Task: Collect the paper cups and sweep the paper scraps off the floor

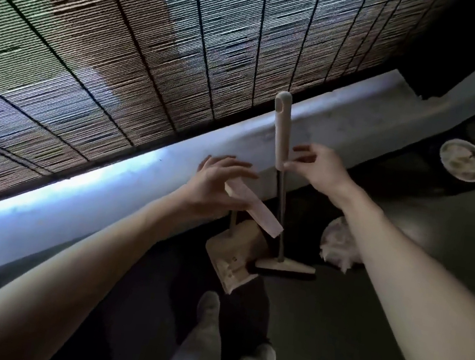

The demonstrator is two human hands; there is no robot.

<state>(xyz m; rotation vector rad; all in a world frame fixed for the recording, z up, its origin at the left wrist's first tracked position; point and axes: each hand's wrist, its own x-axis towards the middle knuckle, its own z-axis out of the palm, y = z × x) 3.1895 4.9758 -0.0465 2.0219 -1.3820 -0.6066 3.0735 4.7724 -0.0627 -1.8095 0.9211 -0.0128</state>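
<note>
Paper cup first: the round white paper cup (463, 161) sits far right on the dark floor (363, 319), well apart from both your hands. A crumpled white paper heap (340, 243) lies on the floor just right of the broom head. Nothing looks collected yet, so I'd say you're at the tool-grabbing step.

Your left hand (217, 184) is wrapped round the flat top end of the cream plastic dustpan (231, 259) handle, with the pan hanging tilted near your feet. Your right hand (314, 169) is open, fingers spread. Its thumb tip is touching or almost touching the cream grip of the metal-shafted broom (281, 131), which stands upright by the white ledge (106, 192) under the woven reed blind (127, 42).

Tip: close that right hand fully round the cream grip before you lift, because a broom balanced like that probably tips if you only nudge it. Then set the pan's lip flat on the floor beside the heap and sweep short strokes toward it.
</note>
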